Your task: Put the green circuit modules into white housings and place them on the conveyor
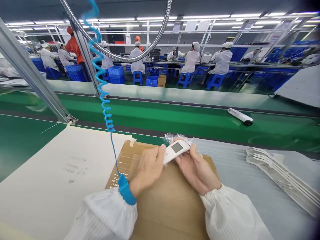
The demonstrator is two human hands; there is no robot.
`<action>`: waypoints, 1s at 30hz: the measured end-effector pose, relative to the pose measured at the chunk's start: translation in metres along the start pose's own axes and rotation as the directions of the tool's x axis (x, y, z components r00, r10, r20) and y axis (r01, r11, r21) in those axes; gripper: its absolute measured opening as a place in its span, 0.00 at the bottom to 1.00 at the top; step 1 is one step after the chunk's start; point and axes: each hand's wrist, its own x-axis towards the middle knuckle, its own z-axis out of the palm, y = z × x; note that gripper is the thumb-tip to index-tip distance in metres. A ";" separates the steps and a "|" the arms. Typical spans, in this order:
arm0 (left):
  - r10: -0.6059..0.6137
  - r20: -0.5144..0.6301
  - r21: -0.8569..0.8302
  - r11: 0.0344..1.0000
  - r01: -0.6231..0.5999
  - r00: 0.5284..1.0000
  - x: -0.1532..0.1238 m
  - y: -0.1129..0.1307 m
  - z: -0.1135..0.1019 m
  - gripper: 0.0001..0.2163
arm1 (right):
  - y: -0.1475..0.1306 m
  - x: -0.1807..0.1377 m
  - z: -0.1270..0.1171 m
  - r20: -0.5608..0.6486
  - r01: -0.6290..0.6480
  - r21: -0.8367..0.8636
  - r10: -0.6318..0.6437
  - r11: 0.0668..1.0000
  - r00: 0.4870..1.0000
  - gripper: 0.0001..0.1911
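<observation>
You have the white handheld device (171, 155) between your two hands, above the brown cardboard (167, 206) and close to its far edge. Its long axis slants from near left to far right, with the small grey screen (177, 147) toward the far-right end and facing up toward you. Your left hand (150, 166) grips the near-left end, thumb along the edge; your right hand (196, 170) cups the far-right end, its palm turned partly up. Neither hand is free, and the screen sits closer to the right one. Some crumpled clear film (170, 137) shows just beyond the device (whether your fingers touch it, I cannot tell).

A second white device (237, 115) lies on the green belt (160, 116), far and to the right of your hands, so your right hand is the nearer. Its axis slants the other way, from far left to near right, with the dark end near right. To the right of your right hand, well apart from it, are the stacked white trays (280, 176). Your left wrist wears a blue strap (127, 190), and its coiled cord (106, 113) hangs down to it on the left, clear of the held device.
</observation>
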 end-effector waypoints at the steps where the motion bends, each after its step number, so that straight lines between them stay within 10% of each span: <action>1: -0.092 0.074 -0.128 0.987 0.101 0.993 0.002 -0.001 0.000 0.26 | 0.001 0.000 0.000 -0.005 0.017 -0.019 -0.017 1.000 1.000 0.18; 9: -0.111 0.394 -0.473 0.827 0.305 0.912 0.008 -0.005 -0.013 0.26 | 0.010 0.001 -0.002 0.033 0.136 -0.180 -0.132 0.974 0.991 0.17; 18: -0.156 0.370 -0.499 0.798 0.337 0.916 0.007 -0.008 -0.008 0.25 | 0.013 0.003 0.000 0.004 0.132 -0.304 -0.137 0.943 0.991 0.18; 24: -0.270 -0.195 -0.353 0.916 0.190 0.943 0.044 -0.022 -0.037 0.07 | 0.018 0.010 -0.011 -0.165 0.102 -0.384 -0.176 0.918 0.970 0.23; 30: -0.328 -0.238 -0.035 0.944 0.329 0.914 0.129 -0.034 -0.119 0.09 | 0.019 0.011 -0.017 -0.106 0.071 -0.480 -0.138 0.874 0.985 0.25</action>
